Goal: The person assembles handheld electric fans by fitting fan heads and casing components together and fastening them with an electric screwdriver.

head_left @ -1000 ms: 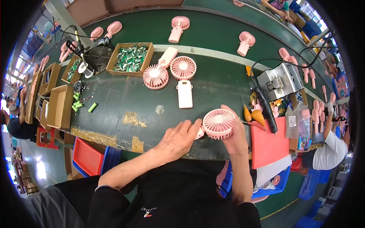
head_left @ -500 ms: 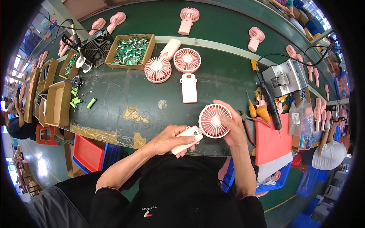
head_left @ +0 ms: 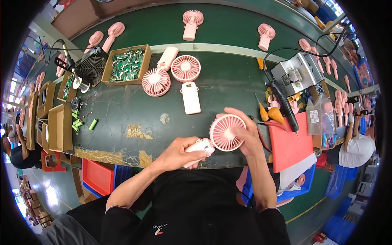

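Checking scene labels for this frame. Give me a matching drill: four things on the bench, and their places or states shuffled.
Things:
1. pink fan head
2. white fan handle
3. cardboard box of green parts
4. red mat

Places or states:
A. far left part of the bench
B. gripped by the left hand
C. right of the hands
D. cupped by the right hand

Pairs: 1-D, 2-B, 3-A, 4-C
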`<state>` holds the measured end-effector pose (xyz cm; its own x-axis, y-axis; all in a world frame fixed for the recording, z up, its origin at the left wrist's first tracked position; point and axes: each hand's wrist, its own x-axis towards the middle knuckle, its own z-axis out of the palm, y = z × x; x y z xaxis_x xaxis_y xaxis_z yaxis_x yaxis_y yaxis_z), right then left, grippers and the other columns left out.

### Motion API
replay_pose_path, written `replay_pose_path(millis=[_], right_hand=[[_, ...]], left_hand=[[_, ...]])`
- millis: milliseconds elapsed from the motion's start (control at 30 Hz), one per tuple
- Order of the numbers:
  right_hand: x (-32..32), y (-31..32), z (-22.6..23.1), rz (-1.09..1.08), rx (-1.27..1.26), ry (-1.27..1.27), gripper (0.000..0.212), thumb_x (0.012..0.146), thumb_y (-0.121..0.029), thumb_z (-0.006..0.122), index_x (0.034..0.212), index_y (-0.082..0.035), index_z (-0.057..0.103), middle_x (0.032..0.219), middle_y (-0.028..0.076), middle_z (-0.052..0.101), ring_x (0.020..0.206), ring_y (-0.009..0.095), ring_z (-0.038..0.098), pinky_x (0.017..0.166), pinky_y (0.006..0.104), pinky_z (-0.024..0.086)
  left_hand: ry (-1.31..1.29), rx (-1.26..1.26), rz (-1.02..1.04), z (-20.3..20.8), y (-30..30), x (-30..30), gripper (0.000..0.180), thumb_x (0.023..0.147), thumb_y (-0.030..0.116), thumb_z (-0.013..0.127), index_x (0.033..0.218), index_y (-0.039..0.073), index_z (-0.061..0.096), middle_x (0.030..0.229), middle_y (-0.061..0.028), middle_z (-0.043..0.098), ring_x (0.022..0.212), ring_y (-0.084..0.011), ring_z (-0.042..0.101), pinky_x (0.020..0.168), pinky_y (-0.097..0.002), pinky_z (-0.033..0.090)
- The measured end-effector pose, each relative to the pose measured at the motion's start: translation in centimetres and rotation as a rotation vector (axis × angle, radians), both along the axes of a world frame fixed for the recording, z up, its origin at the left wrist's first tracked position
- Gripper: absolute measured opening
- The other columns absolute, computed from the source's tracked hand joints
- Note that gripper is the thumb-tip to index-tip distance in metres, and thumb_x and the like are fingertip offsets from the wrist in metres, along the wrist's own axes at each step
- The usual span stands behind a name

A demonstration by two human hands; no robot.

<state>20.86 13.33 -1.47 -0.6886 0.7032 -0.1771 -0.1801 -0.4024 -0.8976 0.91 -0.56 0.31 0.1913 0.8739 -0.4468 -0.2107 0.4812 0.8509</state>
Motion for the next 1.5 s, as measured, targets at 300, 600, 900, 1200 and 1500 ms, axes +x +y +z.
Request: replay_pose_path(millis=[300,600,900,1200,1500], right_hand=[[1.1,0.9,0.3,0.160,0.189,0.064,0.076,0.066,-0.017,0.083,0.132,0.003,0.050,0.123,0.014,0.060,0.114,0.022,0.059,0.098,0.0334,0.046],[0.7,1.3,0.7,0.248,0.363,0.069,0.074,0.064,-0.012,0.081,0.130,0.001,0.052,0.123,0.012,0.060,0.112,0.020,0.059,0.097,0.0325,0.046],[0.1,1.3,0.9,0.219,0.272,-0.084,0.075,0.070,-0.024,0.084,0.131,0.003,0.049,0.120,0.014,0.061,0.111,0.022,0.061,0.094,0.0346,0.050],[1.0,1.0,1.3,0.135,0.443,-0.311,0.050,0.080,-0.010,0.074,0.125,0.000,0.054,0.110,0.008,0.064,0.099,0.014,0.062,0.089,0.0280,0.050],[11.3,9.9,5.1,-0.428,1.261,-1.241,0.035,0.078,-0.015,0.071,0.107,0.001,0.060,0.099,0.021,0.064,0.090,0.038,0.064,0.076,0.0432,0.051]], left_hand=[[0.872,0.704,0.044,0.3,-0.8,1.0,0.035,0.078,0.013,0.074,0.110,0.006,0.063,0.083,-0.0128,0.063,0.067,-0.0300,0.063,0.058,-0.0380,0.051],[1.017,0.750,0.045,0.4,-1.5,0.6,0.037,0.077,0.012,0.075,0.111,0.005,0.062,0.080,-0.0108,0.060,0.066,-0.0298,0.062,0.055,-0.0384,0.051],[0.886,0.665,0.078,0.4,-1.2,0.5,0.037,0.076,0.009,0.076,0.110,0.003,0.063,0.083,-0.0140,0.063,0.067,-0.0316,0.063,0.059,-0.0391,0.052],[1.290,0.676,0.045,-0.2,0.1,1.9,0.046,0.078,0.014,0.073,0.119,0.007,0.055,0.089,-0.0174,0.062,0.067,-0.0378,0.061,0.059,-0.0433,0.051],[-0.515,0.016,0.126,-1.1,3.3,2.7,0.048,0.086,0.024,0.060,0.125,0.000,0.044,0.096,-0.0181,0.061,0.061,-0.0182,0.055,0.050,-0.0298,0.045]])
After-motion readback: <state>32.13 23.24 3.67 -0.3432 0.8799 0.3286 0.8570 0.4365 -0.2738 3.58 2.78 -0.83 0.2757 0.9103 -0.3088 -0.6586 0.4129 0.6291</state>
